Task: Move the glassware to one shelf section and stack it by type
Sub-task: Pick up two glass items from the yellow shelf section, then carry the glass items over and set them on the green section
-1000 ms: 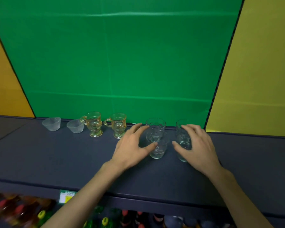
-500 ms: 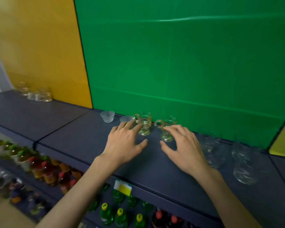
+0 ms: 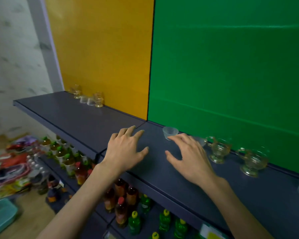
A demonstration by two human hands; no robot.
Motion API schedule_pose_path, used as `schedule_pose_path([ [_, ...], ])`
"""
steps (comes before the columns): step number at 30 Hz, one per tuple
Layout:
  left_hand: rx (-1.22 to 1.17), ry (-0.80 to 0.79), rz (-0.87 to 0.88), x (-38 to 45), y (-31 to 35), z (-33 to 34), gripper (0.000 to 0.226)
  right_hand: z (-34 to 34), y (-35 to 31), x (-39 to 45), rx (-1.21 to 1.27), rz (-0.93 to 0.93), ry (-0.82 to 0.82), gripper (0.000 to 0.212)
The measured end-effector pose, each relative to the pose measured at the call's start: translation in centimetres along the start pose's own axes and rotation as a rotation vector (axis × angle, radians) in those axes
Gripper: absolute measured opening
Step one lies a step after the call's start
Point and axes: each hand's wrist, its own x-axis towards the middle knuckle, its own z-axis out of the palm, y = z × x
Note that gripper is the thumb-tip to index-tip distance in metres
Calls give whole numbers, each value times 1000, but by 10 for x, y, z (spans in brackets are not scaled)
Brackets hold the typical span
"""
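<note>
Two hands are hovering over the shelf [image 3: 86, 121] and neither grip is holding anything: your left hand [image 3: 126, 150] is spreading its fingers above the front edge near the seam between sections, and your right hand [image 3: 188, 156] is lying spread just beside it. Your right fingertips are reaching close to a small clear cup [image 3: 170, 133] standing at the back edge of the green-backed section. Further along that back edge two amber handled mugs [image 3: 218, 150] are standing upright, apart from each other. More glassware, a far cluster [image 3: 88, 97] of mugs and small cups, is waiting at the back of the yellow-backed section. All of it is probably rigid, smooth and breakable, so you are better off pinching the cups round the wall, taking mugs by the handle, and nesting gently.
</note>
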Motion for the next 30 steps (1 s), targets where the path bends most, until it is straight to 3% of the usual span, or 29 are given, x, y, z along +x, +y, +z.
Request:
schedule_pose_path([
  [13, -2, 2, -131, 39, -238, -4, 73, 107, -150, 163, -16, -82, -41, 52],
  [22, 7, -18, -181, 78, -371, 26, 74, 203, -211, 277, -3, -57, -37, 53],
  [30, 38, -55, -130, 178, -490, 48, 75, 273, -236, 384, -6, 37, -32, 53],
])
